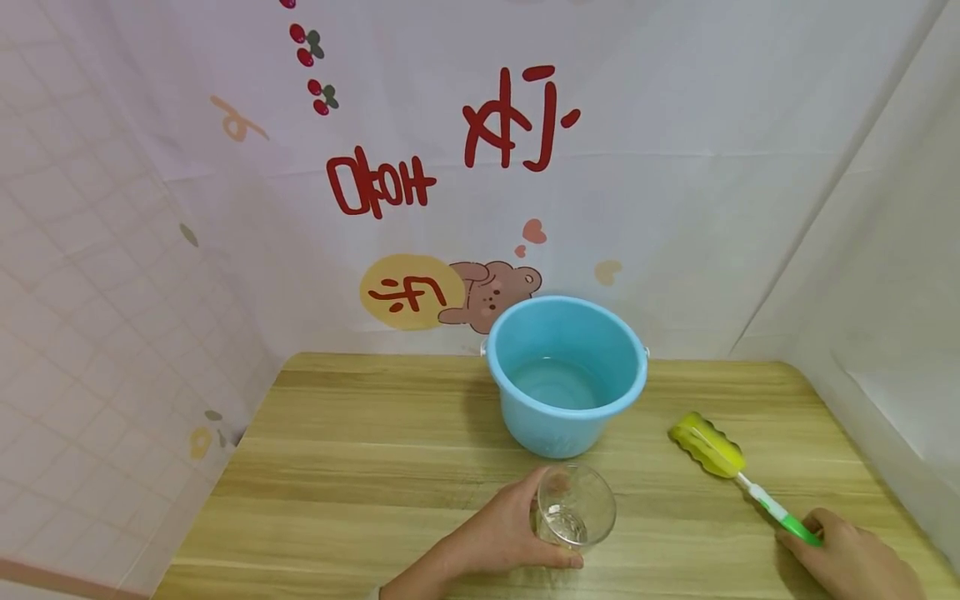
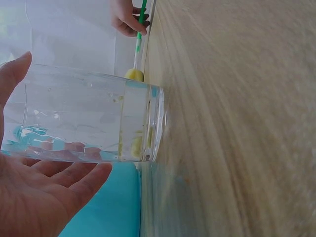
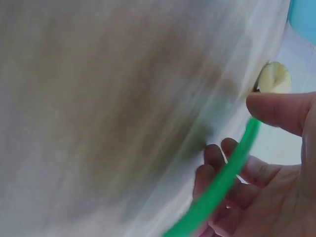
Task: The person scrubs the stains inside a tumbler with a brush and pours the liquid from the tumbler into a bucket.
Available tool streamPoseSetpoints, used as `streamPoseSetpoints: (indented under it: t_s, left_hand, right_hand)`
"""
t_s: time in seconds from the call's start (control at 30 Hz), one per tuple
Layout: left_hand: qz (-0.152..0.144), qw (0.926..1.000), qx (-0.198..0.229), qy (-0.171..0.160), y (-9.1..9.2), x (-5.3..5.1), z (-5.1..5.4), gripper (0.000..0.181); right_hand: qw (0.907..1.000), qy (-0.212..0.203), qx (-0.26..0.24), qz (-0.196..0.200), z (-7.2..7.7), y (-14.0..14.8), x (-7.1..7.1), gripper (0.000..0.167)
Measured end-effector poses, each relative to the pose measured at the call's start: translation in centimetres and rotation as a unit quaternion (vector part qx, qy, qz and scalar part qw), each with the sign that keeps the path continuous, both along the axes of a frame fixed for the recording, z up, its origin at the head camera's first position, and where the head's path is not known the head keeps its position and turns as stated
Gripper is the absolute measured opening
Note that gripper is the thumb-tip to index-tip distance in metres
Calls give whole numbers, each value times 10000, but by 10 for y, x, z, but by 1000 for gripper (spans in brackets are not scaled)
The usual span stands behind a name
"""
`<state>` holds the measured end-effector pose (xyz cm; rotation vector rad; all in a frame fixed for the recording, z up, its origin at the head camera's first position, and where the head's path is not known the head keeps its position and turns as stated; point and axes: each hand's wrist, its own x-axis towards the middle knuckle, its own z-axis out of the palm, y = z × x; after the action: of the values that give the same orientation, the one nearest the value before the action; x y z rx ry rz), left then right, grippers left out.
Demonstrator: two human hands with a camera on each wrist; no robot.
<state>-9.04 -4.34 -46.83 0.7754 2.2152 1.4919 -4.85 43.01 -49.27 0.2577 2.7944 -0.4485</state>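
My left hand point(image 1: 510, 527) grips a clear drinking glass point(image 1: 592, 517) round its side, thumb on one side and fingers on the other. The glass point(image 2: 84, 116) is upright, its base at the wooden tabletop; whether it touches is hard to tell. At the right, my right hand point(image 1: 855, 557) holds the green handle end of a cup brush point(image 1: 772, 504) with a yellow sponge head. In the right wrist view the green handle point(image 3: 217, 190) runs between thumb and fingers. The brush head lies on or close to the table, pointing away to the left.
A light blue bucket point(image 1: 562, 429) with some water in it stands behind the glass, near the table's back edge. The wood-grain table point(image 1: 337, 467) meets a white printed cloth point(image 1: 660, 208) at the back, and similar cloth hangs on both sides.
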Motion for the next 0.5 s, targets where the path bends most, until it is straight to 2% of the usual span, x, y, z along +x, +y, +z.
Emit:
streamPoseSetpoints:
  t_s: [0.2, 0.37, 0.5]
  left_hand:
    - [-13, 10000, 52, -60, 0, 0, 0, 80]
    - [-44, 10000, 32, 2, 0, -1, -1, 78]
    - [-39, 10000, 62, 30, -1, -1, -1, 78]
  right_hand:
    - [9994, 108, 142, 304, 2, 3, -5, 45]
    - [9982, 229, 132, 540, 13, 3, -11, 48]
    - [9980, 517, -74, 360, 28, -5, -17, 51]
